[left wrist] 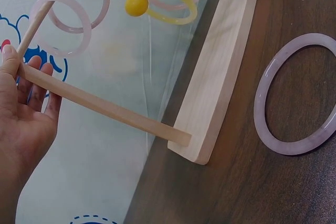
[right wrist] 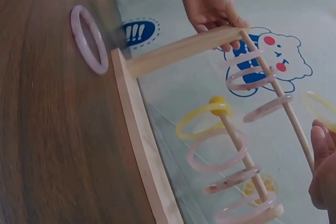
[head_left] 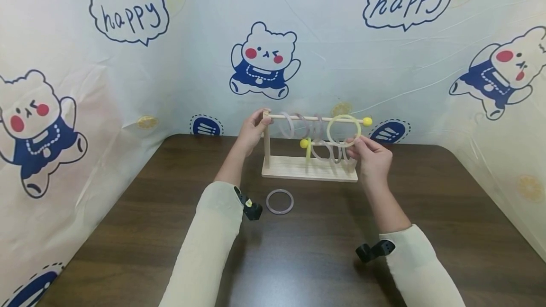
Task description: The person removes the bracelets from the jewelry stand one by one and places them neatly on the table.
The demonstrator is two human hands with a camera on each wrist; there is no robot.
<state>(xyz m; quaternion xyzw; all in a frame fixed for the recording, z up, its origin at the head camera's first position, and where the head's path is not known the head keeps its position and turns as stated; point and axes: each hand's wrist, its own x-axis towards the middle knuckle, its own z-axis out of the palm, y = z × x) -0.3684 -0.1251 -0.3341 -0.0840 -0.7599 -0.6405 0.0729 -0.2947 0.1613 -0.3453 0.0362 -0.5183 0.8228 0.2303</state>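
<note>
My left hand (head_left: 251, 132) grips the top of the left post of a wooden bangle stand (head_left: 286, 168), thumb on one side and fingers behind. Near the yellow ball (head_left: 367, 121) at the upper rod's right end, my right hand (head_left: 376, 159) pinches a yellow bangle (head_left: 328, 130) by its lower edge. Whether the rod passes through that bangle I cannot tell. Several pale pink and lilac bangles (right wrist: 251, 86) hang on the upper rod. The lower rod carries another yellow bangle (right wrist: 191, 135) beside its own yellow ball (right wrist: 217, 103), plus pinkish bangles (right wrist: 191, 158).
A loose lilac bangle (head_left: 268, 202) lies flat on the dark wooden table (head_left: 307, 259), in front of the stand. Behind the table hangs a pale curtain (head_left: 324, 60) printed with bears. Small black cameras (head_left: 252, 210) sit on both wrists.
</note>
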